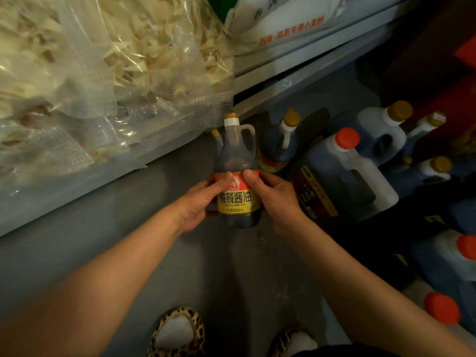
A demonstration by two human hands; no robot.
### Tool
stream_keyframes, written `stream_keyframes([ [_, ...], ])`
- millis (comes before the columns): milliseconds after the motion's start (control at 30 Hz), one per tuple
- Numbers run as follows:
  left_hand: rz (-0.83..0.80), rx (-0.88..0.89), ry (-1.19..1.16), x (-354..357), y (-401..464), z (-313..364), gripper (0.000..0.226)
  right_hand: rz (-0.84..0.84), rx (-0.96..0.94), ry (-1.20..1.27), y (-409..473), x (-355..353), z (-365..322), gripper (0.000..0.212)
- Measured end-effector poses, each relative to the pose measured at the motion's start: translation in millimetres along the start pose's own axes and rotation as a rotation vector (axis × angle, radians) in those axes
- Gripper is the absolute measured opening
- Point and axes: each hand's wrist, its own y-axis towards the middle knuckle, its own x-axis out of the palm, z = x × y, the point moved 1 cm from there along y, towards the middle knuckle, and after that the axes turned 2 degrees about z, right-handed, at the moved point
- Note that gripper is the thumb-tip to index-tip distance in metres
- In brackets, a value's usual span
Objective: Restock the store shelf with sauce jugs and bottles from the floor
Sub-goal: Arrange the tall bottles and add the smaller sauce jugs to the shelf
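Head view looks down at two bare arms reaching out over a grey floor [231, 266]. Both hands hold one soy sauce bottle [238, 173] between them, up in the air in front of the shelf [296, 65]. The left hand [203, 199] wraps round the left side of the bottle, with its thumb pressed on the red and yellow label. The right hand [274, 199] wraps round the right side, and its thumb sits on the top of the label too. So each grip is curled round the bottle and holds it tight. The bottle stands almost upright, with its gold cap [230, 116] at the top and a small handle on its right side. Dark sauce fills it.

Just behind the bottle, on the floor under the shelf, stand more dark bottles with gold caps [280, 143]. To the right is a big dark jug with an orange cap [342, 176], and a pale jug with a gold cap [383, 130] stands behind it. More orange-capped jugs [453, 274] sit near the right edge.

On the left, big clear bags of pale dried food [90, 60] lie on a shelf. A white sack with orange writing [283, 19] lies higher up.

At the bottom are two spotted slippers [177, 331]
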Motion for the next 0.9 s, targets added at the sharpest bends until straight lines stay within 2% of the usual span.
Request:
stream_keyframes([
  [200, -0.183, -0.088, -0.206, 4.5, -3.5, -4.8, 0.112, 0.025, -0.031, -0.002, 2.3, -2.3, -1.5, 0.035],
  [300, -0.145, -0.096, -0.211, 2.4, -0.7, -11.3, 0.118, 0.027, -0.016, -0.045, 4.1, -6.4, 3.1, 0.042],
  [400, -0.108, -0.109, -0.226, -2.6, 1.4, -17.1, 0.12, 0.063, 0.01, -0.052, 3.7, -7.6, 10.1, 0.066],
  [500, -0.073, -0.11, -0.214, -12.3, 0.9, -21.9, 0.119, 0.267, -0.096, -0.005, 4.9, -8.5, 11.7, 0.064],
  [600, -0.037, -0.11, -0.198, -27.8, -0.6, -30.3, 0.116, 0.456, -0.196, -0.05, 10.8, -7.9, 12.6, 0.08],
  [700, -0.009, -0.123, -0.242, -40.8, -2.6, -38.9, 0.114, 0.467, -0.243, -0.118, 15.7, 0.6, 18.7, 0.095],
  [900, -0.027, -0.12, -0.316, -51.1, -9.6, -41.3, 0.11, 0.486, -0.248, -0.179, 33.6, 9.6, 24.7, 0.111],
])
